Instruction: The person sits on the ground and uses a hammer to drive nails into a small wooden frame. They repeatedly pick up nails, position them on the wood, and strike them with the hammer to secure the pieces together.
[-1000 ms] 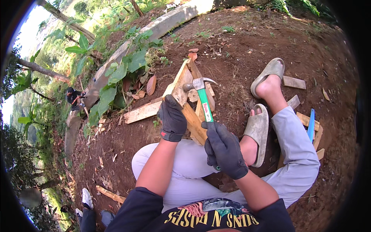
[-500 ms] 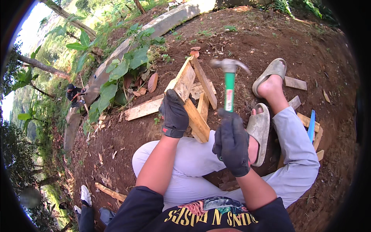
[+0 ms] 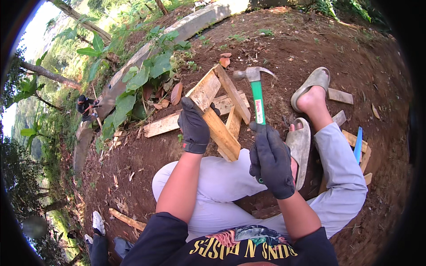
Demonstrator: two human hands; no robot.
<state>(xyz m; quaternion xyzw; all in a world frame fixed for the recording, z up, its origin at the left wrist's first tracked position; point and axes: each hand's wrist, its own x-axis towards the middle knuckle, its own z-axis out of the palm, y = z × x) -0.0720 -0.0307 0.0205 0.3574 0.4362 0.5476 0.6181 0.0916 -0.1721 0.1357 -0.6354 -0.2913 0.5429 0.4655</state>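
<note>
A claw hammer point(image 3: 258, 99) with a green handle and metal head stands nearly upright in my right hand point(image 3: 271, 162), which wears a dark glove and is closed round the handle's lower end. My left hand point(image 3: 194, 128), gloved too, grips the left corner of a wooden frame point(image 3: 222, 133) made of several nailed-looking boards. Its dark fingertips show through the frame's opening, behind the boards. The frame leans up in front of my bent knee. The hammer head is in the air to the right of the frame's top, apart from it.
A loose plank point(image 3: 162, 125) lies on the soil behind the frame. At the right are a blue saw blade point(image 3: 357, 144) and wood offcuts point(image 3: 340, 95). My sandalled foot point(image 3: 298, 146) is beside the right hand. A person point(image 3: 85, 106) is far left, near a concrete kerb point(image 3: 191, 30).
The hammer has tipped leftward, its head now further left, while my right hand has shifted slightly right and down. My left hand has slid a little left on the frame's corner.
</note>
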